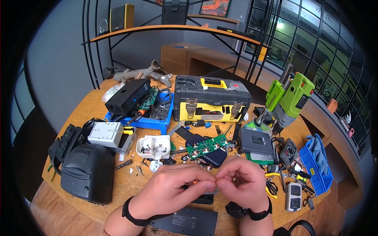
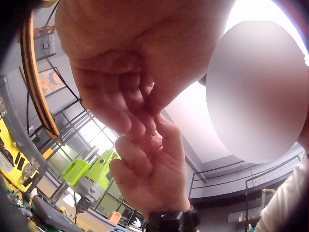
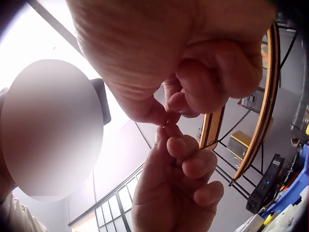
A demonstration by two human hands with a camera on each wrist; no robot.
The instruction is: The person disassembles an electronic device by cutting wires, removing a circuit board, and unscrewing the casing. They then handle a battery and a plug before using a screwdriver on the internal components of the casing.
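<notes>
Both hands meet at the fingertips above the front of the table. My left hand [image 1: 169, 188] pinches thumb against index finger, its tips right at those of my right hand [image 1: 244, 183], which pinches the same way. A tiny pale piece [image 3: 165, 125] shows between the tips in the right wrist view; the fingers hide most of it, and I cannot tell its kind. Beneath the hands lies a black part [image 1: 202, 198], partly covered by them. Nearer me is a flat black panel [image 1: 185, 222] with printed text. A green circuit board [image 1: 208, 146] lies beyond the fingers.
A white divided tray [image 1: 153, 147] holds small parts. Behind are a blue bin [image 1: 157, 126] and a black-and-yellow toolbox [image 1: 212, 98]. A green drill on a stand [image 1: 293, 98], scissors [image 1: 271, 187] and a meter [image 1: 293, 196] are at right; a bulky black housing [image 1: 88, 173] is at left.
</notes>
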